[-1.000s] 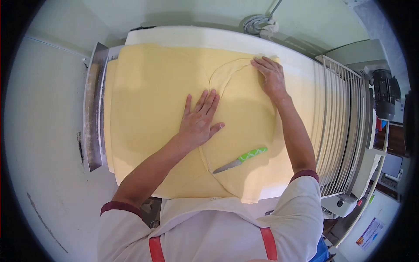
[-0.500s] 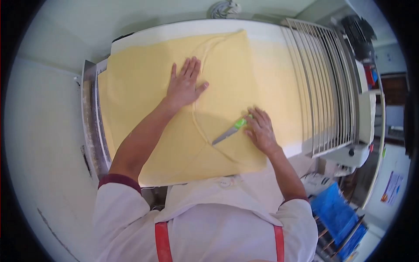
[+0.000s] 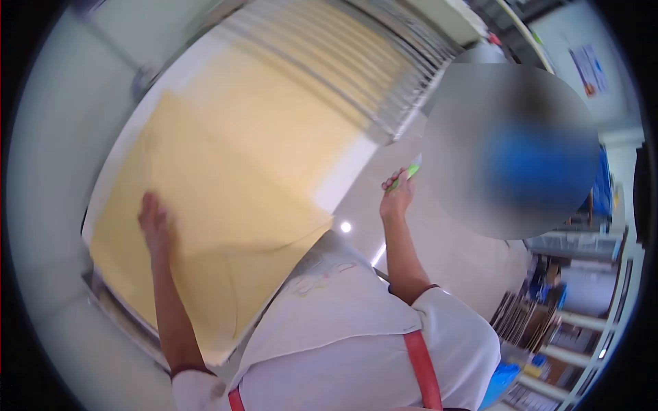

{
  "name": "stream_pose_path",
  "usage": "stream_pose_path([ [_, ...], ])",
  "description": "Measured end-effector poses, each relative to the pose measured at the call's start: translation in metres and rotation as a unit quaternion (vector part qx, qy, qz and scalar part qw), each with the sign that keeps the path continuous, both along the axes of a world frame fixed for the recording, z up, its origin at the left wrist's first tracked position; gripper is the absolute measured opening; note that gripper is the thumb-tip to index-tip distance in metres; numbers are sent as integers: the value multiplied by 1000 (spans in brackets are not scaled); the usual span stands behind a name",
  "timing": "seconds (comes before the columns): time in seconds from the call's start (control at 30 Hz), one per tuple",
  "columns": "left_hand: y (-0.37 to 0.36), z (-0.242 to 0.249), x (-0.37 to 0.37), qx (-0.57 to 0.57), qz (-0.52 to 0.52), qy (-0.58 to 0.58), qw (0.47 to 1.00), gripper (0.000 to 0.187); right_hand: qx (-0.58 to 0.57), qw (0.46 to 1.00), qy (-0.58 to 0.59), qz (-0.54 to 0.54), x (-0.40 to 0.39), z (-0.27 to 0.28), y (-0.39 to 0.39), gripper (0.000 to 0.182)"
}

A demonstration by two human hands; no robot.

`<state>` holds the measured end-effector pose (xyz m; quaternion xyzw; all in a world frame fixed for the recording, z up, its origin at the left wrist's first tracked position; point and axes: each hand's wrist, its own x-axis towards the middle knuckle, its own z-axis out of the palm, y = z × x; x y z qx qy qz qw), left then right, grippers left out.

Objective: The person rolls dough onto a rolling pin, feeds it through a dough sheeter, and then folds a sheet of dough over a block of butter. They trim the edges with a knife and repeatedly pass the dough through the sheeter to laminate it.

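Observation:
A wide pale-yellow dough sheet (image 3: 212, 198) covers the near part of the white work surface, with creases toward its right corner. My left hand (image 3: 157, 222) is over the left part of the sheet, blurred by motion; its fingers look loosely apart and hold nothing. Whether it touches the dough is hard to tell. Off the right side of the surface, above the floor, my right hand (image 3: 397, 195) is closed round the green handle of a knife (image 3: 415, 164). Its blade points up and away from the dough and is only partly visible.
A metal bar rack (image 3: 343, 61) spans the far end of the work surface. A person (image 3: 534, 157), blurred out, is at the right over the tiled floor (image 3: 473, 267). Stacked flat items (image 3: 517, 318) and shelves (image 3: 582, 342) are at the lower right. A wall borders the left side.
The view has turned to the right. My right hand has lifted the knife off the dough and carried it out past the right edge. The left hand no longer lies flat beside the cut line.

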<state>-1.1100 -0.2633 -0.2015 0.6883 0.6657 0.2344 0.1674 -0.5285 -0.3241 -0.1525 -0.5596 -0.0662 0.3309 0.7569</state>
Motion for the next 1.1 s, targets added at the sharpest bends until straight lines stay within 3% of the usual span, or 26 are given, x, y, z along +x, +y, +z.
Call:
stream_pose_path([
  [0.1, 11, 43, 82, 37, 64, 225, 971, 58, -158, 976, 127, 80, 74, -65, -1, 13],
  [0.17, 37, 21, 119, 19, 13, 230, 973, 65, -205, 961, 39, 184, 110, -86, 36, 16],
  [0.2, 48, 47, 156, -12, 50, 228, 972, 70, -225, 941, -5, 252, 125, -102, 60, 18],
  [0.27, 94, 45, 168, -95, 113, 257, 955, 75, -143, 949, -13, 280, 170, -147, 118, 22],
  [0.33, 133, 28, 152, -17, 124, 217, 968, 77, -147, 945, -10, 292, 211, -152, 190, 21],
  [0.47, 182, 45, 153, -56, 208, 253, 943, 74, -176, 934, -5, 310, 247, -158, 287, 20],
  [0.53, 162, 67, 159, -40, 194, 233, 952, 72, -196, 932, -47, 302, 249, -145, 280, 19],
  [0.63, 125, 33, 201, -1, 149, 252, 956, 72, -244, 905, -222, 268, 303, -143, 211, 19],
  [0.7, 62, 44, 264, -32, 113, 238, 964, 77, -283, 842, -413, 201, 353, -110, 145, 20],
  [0.73, 30, 53, 295, -61, 102, 234, 965, 80, -316, 771, -531, 152, 393, -86, 114, 20],
  [0.83, -47, 85, 368, -111, 72, 107, 985, 77, -398, 448, -792, -115, 519, 25, 78, 21],
  [0.87, -62, 89, 385, -116, 49, 94, 988, 77, -380, 391, -825, -147, 546, 66, 97, 21],
  [0.9, -77, 90, 404, -123, 31, 76, 989, 76, -330, 374, -854, -150, 559, 110, 127, 26],
  [1.0, -99, 96, 420, -106, -64, 13, 992, 73, -87, 349, -924, 126, 546, 233, 280, 46],
  [1.03, -103, 98, 417, -90, -104, -4, 991, 71, -76, 396, -897, 182, 533, 253, 306, 46],
  [1.1, -110, 91, 363, -17, 26, 108, 994, 67, -117, 534, -795, 262, 485, 274, 323, 46],
])
